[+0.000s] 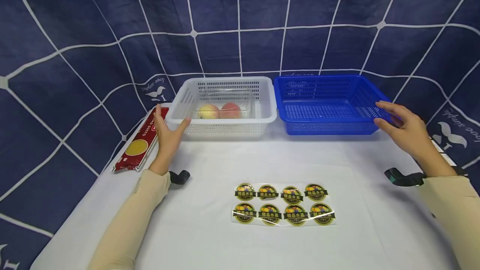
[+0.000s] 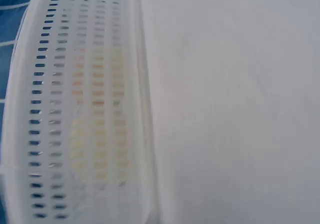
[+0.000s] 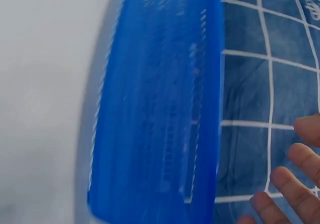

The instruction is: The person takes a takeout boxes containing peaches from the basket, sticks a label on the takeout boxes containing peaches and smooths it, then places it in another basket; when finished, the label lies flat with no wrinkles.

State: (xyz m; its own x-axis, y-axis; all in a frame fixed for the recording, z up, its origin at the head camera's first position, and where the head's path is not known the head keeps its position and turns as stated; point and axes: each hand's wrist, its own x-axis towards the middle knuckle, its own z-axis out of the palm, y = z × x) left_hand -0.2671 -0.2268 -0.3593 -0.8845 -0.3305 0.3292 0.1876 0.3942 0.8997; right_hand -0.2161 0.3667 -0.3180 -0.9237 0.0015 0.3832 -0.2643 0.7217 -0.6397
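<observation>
White basket, head view: The white basket point(image 1: 225, 130) stands on the tabletop point(image 1: 210, 236), just left of the blue basket point(image 1: 330, 128); a yellow fruit point(image 1: 208, 111) and a red fruit point(image 1: 230, 111) are seen in it, together with a clear plastic box point(image 1: 241, 96).
Left hand, head view: The left hand point(image 1: 168, 134) is held at the near left corner of the white basket, thumb and fingers spread, nothing gripped; contact with the rim cannot be made out. The red packet point(image 1: 148, 132) lies just beyond it.
Right hand, head view: The right hand point(image 1: 408, 130) is held at the right end of the blue basket, its fingers parted from the thumb.
Sticker sheet, head view: The sheet of round stickers point(image 1: 283, 204) lies flat, nearer the wearer.
Slotted wall, left wrist view: Fruit colours show through the white basket's slots; no fingers are seen.
Blue wall, right wrist view: The fingers point(image 3: 292, 189) are spread and apart from the basket, over the dark cloth point(image 3: 245, 94).
Likely faults: If the white basket were pushed from one corner, it could be turned askew and its fruits rolled; the packet could be knocked by the left hand, being so close.
</observation>
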